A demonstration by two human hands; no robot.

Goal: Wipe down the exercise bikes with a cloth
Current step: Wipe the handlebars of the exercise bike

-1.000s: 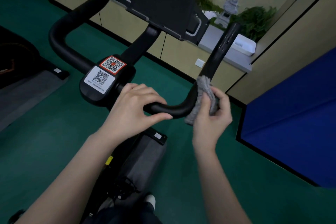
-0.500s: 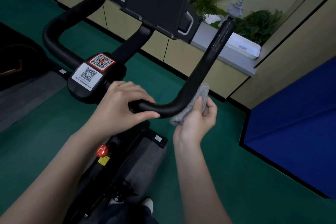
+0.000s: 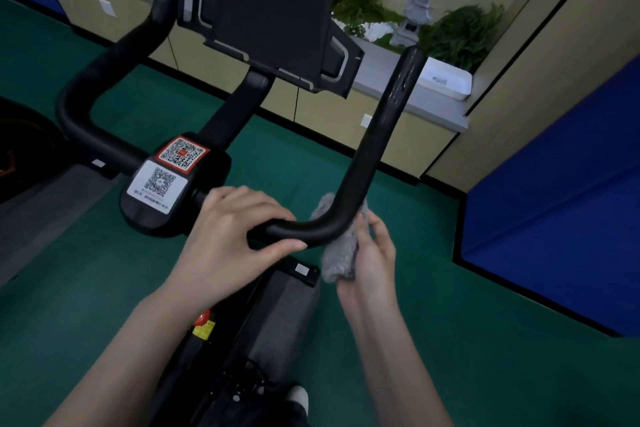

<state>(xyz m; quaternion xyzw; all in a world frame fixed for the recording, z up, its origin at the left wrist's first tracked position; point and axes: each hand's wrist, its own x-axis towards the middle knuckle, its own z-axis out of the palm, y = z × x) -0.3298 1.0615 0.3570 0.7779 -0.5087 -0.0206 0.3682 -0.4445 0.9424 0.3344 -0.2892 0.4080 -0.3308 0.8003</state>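
Grey terry cloth [image 3: 339, 258] sits at the bend of the right handlebar [image 3: 375, 149]. It is wrapped under and behind the tube, and a flap shows on the tube's left side. Right hand [image 3: 375, 260] cups it from the near right, fingers curved round the cloth to press it onto the bar. Thumb position unclear because the frame is smeared there; probably a loose wrap rather than a pinch.

Left hand [image 3: 230, 236] is clenched on the horizontal run of the same bar, fingers over the top and thumb beneath, just left of the cloth. Reason, as I judge it: to brace the exercise bike [image 3: 166, 224] so the bar does not swing under wiping pressure.

Step in hand: wiping the bend. The upright part of the bar beyond the cloth looks streaked near its tip.

Surroundings:
- Console [image 3: 273, 10] at far centre.
- QR stickers [image 3: 181, 153] on the stem block.
- Red knob [image 3: 202, 317] on the near frame.
- Planter [image 3: 450, 83] on the far ledge.
- Blue mat [image 3: 554, 201] to the right, on green floor [image 3: 450, 322].

Obstruction: my left hand covers the horizontal section and must shift before that part can be wiped.
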